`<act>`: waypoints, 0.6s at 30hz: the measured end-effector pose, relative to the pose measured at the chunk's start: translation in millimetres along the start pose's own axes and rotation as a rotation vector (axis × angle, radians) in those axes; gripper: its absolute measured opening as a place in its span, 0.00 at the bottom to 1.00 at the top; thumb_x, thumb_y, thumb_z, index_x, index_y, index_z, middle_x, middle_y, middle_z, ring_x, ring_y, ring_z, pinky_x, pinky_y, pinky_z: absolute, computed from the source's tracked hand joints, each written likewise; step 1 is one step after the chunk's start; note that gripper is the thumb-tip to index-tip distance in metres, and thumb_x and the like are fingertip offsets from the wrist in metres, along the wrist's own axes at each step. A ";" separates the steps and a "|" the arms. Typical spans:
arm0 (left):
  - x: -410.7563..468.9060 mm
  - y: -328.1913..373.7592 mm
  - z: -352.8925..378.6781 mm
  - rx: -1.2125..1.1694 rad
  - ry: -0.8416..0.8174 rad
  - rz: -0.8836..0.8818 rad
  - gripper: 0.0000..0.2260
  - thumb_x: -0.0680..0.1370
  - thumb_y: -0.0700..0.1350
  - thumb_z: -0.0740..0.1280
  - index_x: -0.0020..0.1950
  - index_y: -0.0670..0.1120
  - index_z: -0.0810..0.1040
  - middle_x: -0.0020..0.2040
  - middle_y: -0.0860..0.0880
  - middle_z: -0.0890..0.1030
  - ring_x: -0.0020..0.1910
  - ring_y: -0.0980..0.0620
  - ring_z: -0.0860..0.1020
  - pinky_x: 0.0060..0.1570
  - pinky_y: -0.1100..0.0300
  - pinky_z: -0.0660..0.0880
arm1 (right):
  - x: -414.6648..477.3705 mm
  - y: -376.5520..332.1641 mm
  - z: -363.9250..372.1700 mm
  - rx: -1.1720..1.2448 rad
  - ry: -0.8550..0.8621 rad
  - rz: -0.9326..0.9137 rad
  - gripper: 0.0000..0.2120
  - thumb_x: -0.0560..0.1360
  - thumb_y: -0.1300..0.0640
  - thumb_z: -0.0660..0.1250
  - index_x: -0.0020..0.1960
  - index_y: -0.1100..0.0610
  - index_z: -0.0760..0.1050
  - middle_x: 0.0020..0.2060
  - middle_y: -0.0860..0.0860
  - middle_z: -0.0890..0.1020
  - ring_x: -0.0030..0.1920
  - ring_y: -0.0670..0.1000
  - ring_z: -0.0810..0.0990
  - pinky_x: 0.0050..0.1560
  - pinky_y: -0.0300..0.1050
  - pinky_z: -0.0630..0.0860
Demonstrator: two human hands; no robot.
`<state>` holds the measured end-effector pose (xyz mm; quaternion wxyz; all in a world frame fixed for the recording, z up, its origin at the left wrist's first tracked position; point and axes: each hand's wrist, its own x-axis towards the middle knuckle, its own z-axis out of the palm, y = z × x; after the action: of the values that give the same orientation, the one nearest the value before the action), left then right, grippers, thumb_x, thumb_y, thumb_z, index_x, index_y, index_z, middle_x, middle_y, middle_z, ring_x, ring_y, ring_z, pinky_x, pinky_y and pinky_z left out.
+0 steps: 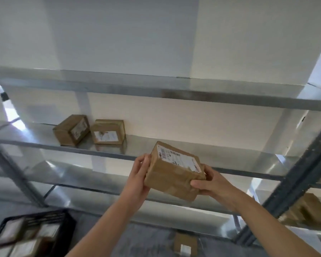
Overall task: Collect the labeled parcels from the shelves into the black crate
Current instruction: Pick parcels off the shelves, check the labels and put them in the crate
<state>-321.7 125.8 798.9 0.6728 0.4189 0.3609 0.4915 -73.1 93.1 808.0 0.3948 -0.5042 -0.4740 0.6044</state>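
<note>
STATE: I am grasping the parcel (172,173) at both ends, left hand (139,175) and right hand (209,184), in front of the middle shelf (230,156) | RISK: I am judging its slack wrapping could slip on the swing down to the black crate (68,217).

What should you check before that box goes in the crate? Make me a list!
1. Left hand grips held parcel: ok.
2. Right hand grips it too: ok.
3. Label shows on it: ok.
4. Black crate in sight, lower left: ok.
5. Room in crate: cannot tell, inside is blurred.
6. Shelf finished: not ok, left shelf parcel and right shelf parcel wait there.
</note>
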 end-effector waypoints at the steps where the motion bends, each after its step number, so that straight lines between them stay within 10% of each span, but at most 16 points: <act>1: -5.3 5.2 -17.8 -0.014 0.000 0.009 0.18 0.82 0.57 0.57 0.68 0.51 0.71 0.65 0.43 0.78 0.63 0.42 0.78 0.66 0.41 0.72 | 9.5 0.0 19.5 -0.009 0.005 -0.009 0.45 0.52 0.48 0.85 0.63 0.55 0.68 0.61 0.55 0.78 0.56 0.55 0.83 0.55 0.55 0.81; 4: -23.9 20.1 -70.3 -0.089 -0.034 0.030 0.32 0.75 0.67 0.64 0.75 0.53 0.66 0.70 0.43 0.74 0.69 0.41 0.74 0.67 0.42 0.71 | 33.2 -2.2 81.0 -0.042 0.029 -0.084 0.47 0.50 0.45 0.86 0.61 0.47 0.62 0.63 0.50 0.72 0.58 0.54 0.80 0.56 0.55 0.81; 9: -55.1 41.1 -139.0 -0.214 0.057 0.078 0.39 0.68 0.52 0.79 0.75 0.48 0.66 0.68 0.41 0.76 0.67 0.42 0.75 0.57 0.54 0.78 | 63.1 -14.2 168.9 -0.272 -0.052 -0.132 0.56 0.59 0.50 0.84 0.73 0.34 0.50 0.63 0.37 0.69 0.56 0.49 0.79 0.57 0.47 0.79; 18: -107.0 60.0 -246.0 -0.371 0.438 0.175 0.28 0.75 0.40 0.69 0.72 0.53 0.64 0.63 0.42 0.81 0.62 0.39 0.79 0.64 0.35 0.72 | 106.8 -13.2 306.7 -0.343 -0.199 -0.043 0.25 0.72 0.33 0.65 0.64 0.44 0.76 0.61 0.51 0.75 0.58 0.47 0.81 0.61 0.46 0.79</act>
<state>-591.4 84.0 766.3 0.5992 0.2022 0.3639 0.6839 -394.1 144.6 808.6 0.2671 -0.4917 -0.6173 0.5530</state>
